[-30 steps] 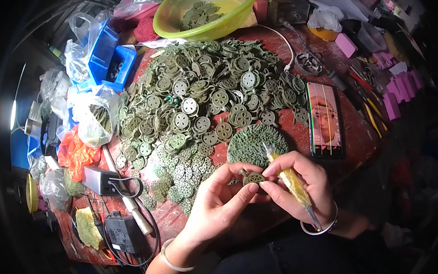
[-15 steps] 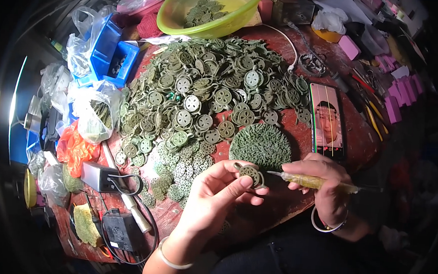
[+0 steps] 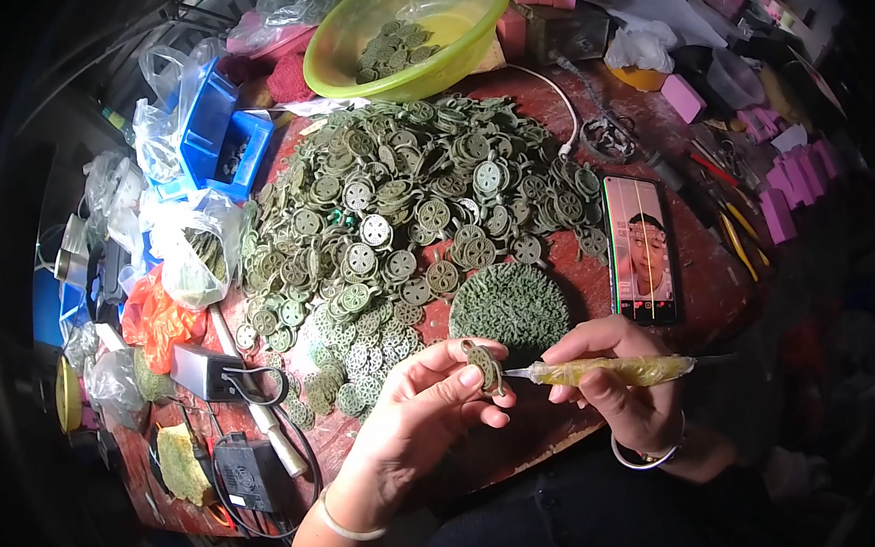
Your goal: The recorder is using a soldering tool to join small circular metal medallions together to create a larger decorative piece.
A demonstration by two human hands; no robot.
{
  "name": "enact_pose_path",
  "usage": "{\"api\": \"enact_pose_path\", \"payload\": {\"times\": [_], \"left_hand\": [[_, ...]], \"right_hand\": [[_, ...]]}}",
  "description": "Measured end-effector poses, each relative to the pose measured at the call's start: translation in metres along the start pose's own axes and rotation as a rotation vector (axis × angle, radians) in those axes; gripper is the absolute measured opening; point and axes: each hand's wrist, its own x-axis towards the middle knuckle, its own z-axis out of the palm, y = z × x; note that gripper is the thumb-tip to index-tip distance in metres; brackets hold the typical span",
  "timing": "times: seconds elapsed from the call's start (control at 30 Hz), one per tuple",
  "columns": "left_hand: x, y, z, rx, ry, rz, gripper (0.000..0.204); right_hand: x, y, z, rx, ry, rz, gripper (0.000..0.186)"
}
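Observation:
My left hand (image 3: pixel 411 412) pinches a round openwork pendant (image 3: pixel 484 368) of dull green, with a small loop, between thumb and fingers. It is tilted so that I see it partly from its edge. In my right hand (image 3: pixel 631 391) is a pen-like tool (image 3: pixel 597 371) with a yellow wrapped handle. Its thin metal tip meets the pendant's right edge or lies just beside it; I cannot tell which. Just beyond my hands lies a round, rough green pad (image 3: pixel 512 305). A large heap of similar pendants (image 3: pixel 392 191) spreads behind it, with flat openwork discs (image 3: pixel 358 344) at its near side.
A yellow-green basin (image 3: pixel 345 62) holding more pendants stands at the back. Right of the heap lies a lit phone (image 3: pixel 644 251), then pliers (image 3: pixel 740 237) and pink blocks (image 3: pixel 780 216). Blue bins (image 3: pixel 197 138), plastic bags (image 3: pixel 194 249) and a corded grey box (image 3: pixel 203 371) line the left.
The pendant has turned from nearly face-up toward its edge. My right hand and the tool have shifted slightly left and down, with the tip closer to it. The whole view has shifted slightly.

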Motion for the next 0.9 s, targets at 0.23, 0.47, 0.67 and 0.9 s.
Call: {"api": "enact_pose_path", "payload": {"times": [0.23,0.47,0.67,0.9], "left_hand": [[-0.001,0.003,-0.001,-0.028,0.009,-0.026,0.031],[0.001,-0.001,0.001,-0.024,0.0,-0.022,0.028],[-0.01,-0.015,0.022,1.209,-0.036,0.207,0.035],[-0.003,-0.031,0.023,1.565,-0.029,0.588,0.027]], "right_hand": [[0.001,-0.001,0.006,-0.006,0.013,-0.004,0.027],[-0.005,0.003,0.0,0.056,0.162,0.028,0.026],[-0.014,0.011,-0.006,-0.431,0.087,-0.124,0.015],[-0.019,0.014,-0.007,-0.476,0.123,-0.096,0.017]]}}
